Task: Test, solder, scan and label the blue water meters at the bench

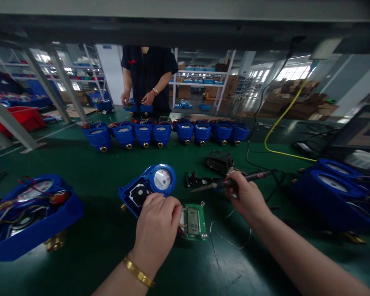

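Note:
My left hand (pixel 157 224), a gold bracelet on its wrist, is closed over the near side of a blue water meter (pixel 162 179) with a round dial. What its fingers pinch is hidden behind the hand. Touching or very near those fingers lies a green circuit board (pixel 191 222) with a small display. My right hand (pixel 245 195) is closed around a soldering iron (pixel 259 175), its tip pointing left above the table. Just behind the iron are a black soldering iron stand (pixel 219 161) and a dark bracket-like piece (pixel 200 180). Thin solder wire (pixel 234 243) lies loosely curled below.
Several blue meters (pixel 143 133) stand in a row across the green table (pixel 111 164). Another blue meter (pixel 49 218) is at left, more (pixel 333 193) at right. A yellow cable (pixel 276 123) hangs at right. Across the table a co-worker's hands (pixel 148 98) handle blue meters.

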Action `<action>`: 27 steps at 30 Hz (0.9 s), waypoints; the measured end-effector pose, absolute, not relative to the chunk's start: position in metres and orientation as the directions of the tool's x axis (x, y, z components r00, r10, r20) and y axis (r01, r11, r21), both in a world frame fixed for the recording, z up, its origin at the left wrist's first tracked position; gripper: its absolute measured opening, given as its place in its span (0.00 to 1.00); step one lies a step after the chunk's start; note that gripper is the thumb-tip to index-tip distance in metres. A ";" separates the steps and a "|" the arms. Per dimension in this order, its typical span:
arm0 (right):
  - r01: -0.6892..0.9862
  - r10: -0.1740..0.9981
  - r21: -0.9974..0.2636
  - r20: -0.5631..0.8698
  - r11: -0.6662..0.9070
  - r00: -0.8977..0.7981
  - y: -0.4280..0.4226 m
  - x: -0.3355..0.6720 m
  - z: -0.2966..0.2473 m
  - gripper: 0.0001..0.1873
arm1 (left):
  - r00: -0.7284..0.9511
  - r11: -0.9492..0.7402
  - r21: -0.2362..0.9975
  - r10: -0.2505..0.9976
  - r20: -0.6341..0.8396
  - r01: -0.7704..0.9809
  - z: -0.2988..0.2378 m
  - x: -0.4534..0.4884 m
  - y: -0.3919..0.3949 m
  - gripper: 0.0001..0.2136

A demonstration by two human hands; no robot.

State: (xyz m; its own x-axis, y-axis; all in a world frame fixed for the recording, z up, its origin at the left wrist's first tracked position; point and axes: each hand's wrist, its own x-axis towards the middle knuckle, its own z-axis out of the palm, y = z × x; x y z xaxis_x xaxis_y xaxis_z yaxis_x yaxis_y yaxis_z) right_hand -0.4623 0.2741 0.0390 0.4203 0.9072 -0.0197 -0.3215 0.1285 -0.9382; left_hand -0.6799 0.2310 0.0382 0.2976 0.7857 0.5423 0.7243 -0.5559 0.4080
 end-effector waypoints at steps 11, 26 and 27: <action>0.168 0.815 -0.808 0.578 0.566 0.034 0.242 -0.468 0.027 0.10 | 0.194 -0.506 0.421 0.782 0.593 0.753 0.040 -0.683 0.233 0.04; 0.173 0.755 -0.761 0.534 0.626 -0.380 0.237 -0.481 0.004 0.37 | 0.120 -0.474 0.486 0.795 0.594 0.734 0.044 -0.683 0.233 0.03; 0.169 0.751 -0.758 0.541 0.630 -0.378 0.238 -0.481 0.004 0.37 | 0.133 -0.493 0.477 0.783 0.608 0.728 0.045 -0.684 0.232 0.03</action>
State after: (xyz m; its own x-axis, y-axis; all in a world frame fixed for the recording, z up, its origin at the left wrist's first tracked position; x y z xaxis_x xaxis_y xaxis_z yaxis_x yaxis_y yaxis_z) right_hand -0.4810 0.2376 0.0044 -0.3784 0.7514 0.5406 0.1688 0.6303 -0.7578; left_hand -0.6837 0.2323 0.0447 0.1331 0.7831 0.6075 0.7277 -0.4934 0.4765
